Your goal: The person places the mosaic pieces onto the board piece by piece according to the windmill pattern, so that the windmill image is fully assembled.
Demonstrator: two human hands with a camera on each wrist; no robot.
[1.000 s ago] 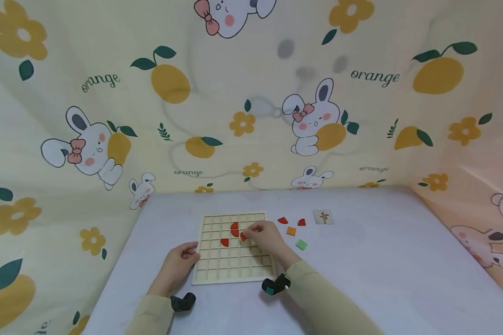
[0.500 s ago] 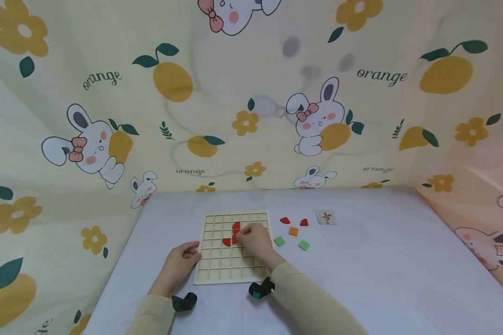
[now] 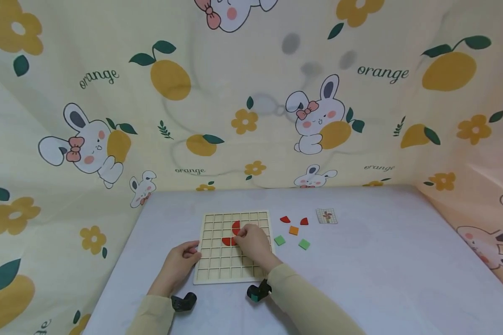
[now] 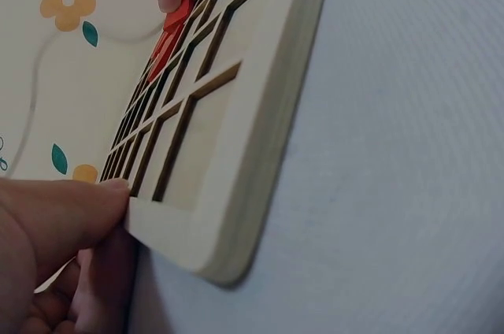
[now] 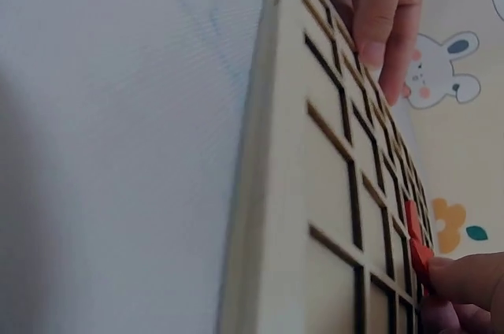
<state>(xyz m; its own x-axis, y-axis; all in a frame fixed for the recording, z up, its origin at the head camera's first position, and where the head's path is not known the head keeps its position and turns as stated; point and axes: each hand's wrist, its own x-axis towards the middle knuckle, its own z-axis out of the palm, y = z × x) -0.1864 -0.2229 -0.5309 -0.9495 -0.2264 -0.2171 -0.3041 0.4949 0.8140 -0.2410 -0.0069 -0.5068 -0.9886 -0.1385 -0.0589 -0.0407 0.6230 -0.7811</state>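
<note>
A pale wooden grid board [image 3: 211, 274] lies on the table. My left hand [image 3: 179, 261] grips its left edge, thumb on the rim and fingers at the side. My right hand [image 3: 253, 244] is over the board's middle, pinching a red quarter-circle piece [image 5: 421, 259] that looks tilted in the right wrist view. Beside that piece, another red quarter-circle [image 3: 226, 241] sits in a cell. Two more red pieces [image 3: 235, 225] form a half-round shape just above, partly covered by my fingers. How far the held piece is in its cell is hidden.
Right of the board lie two red quarter-circles [image 3: 285, 219], an orange square [image 3: 294, 230] and two green squares [image 3: 304, 244]. Farther right is a small pattern card [image 3: 327, 216] with a printed figure on a grid. A printed curtain [image 3: 218, 116] stands behind the table.
My right hand has moved slightly left and down with the red piece, bringing it next to the lower-left red one. One green square, hidden earlier, shows now. The left hand keeps its place.
</note>
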